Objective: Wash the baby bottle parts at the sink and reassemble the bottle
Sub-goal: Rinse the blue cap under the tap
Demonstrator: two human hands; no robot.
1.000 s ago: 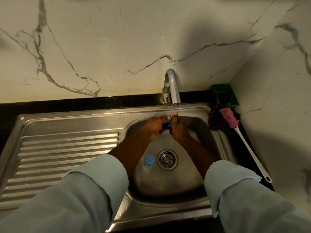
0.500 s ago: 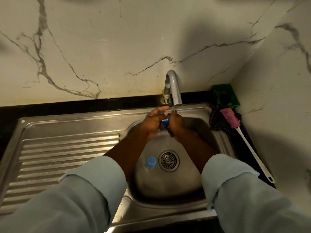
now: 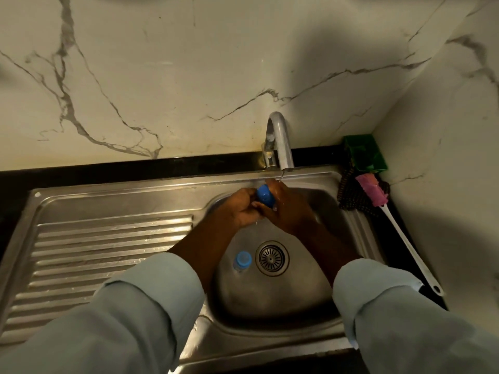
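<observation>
While a thin stream of water falls from the tap (image 3: 279, 141), the head view shows both hands meeting just under the spout, above the far side of the sink (image 3: 272, 317) bowl. The left hand (image 3: 239, 209) and the right hand (image 3: 286, 209) are closed together around a small blue cap (image 3: 264, 195), the fingers of each curled onto it from opposite sides, so that only its rounded top shows between them. Water drips from below the hands. Pale blue sleeves cover both forearms up to near the wrists.

On the floor of the bowl, just left of the round drain (image 3: 272, 258), lies the clear bottle (image 3: 241, 261) with a light blue end facing the camera; nothing touches it. The ribbed draining board (image 3: 108, 247) stretches to the left. On the dark counter to the right of the sink lies a long white-handled brush (image 3: 391, 220) with a pink head, resting on a dark scrubbing pad (image 3: 351, 197), with a green tray (image 3: 364, 152) in the corner behind it.
</observation>
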